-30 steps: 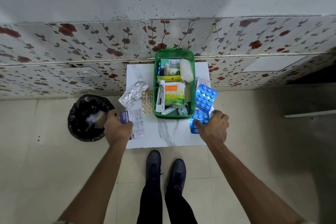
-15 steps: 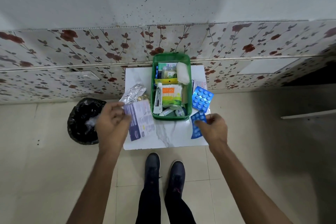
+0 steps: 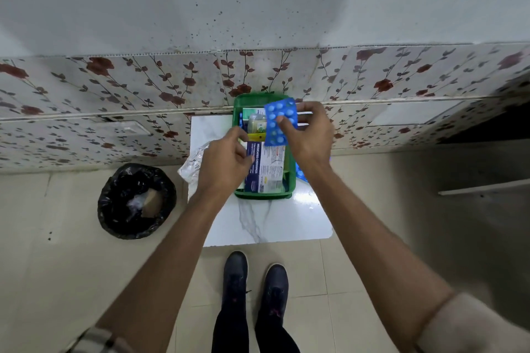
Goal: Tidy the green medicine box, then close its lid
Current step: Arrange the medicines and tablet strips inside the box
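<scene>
The white marble-patterned table (image 3: 258, 223) stands against the flowered wall panel (image 3: 114, 89), and a black-lined bin (image 3: 136, 200) sits on the floor to its left. The green medicine box (image 3: 291, 180) rests open at the table's far edge, no lid in sight, where it was half a second ago. A crinkled clear packet (image 3: 190, 165) lies on the table just left of the box, partly under the left wrist.

Both hands, which were near the table's front edge before, have moved up over the box. The left hand (image 3: 226, 160) now lays the printed medicine carton (image 3: 265, 167) flat on top of the box's contents, fingers curled along its left edge (whether they actually grip it cannot be told). The right hand (image 3: 308, 130) pinches a blue blister strip (image 3: 277, 122) between thumb and fingers, raised above the box's far end. A second blue strip (image 3: 301, 173) shows just right of the box, mostly hidden by the right wrist.
</scene>
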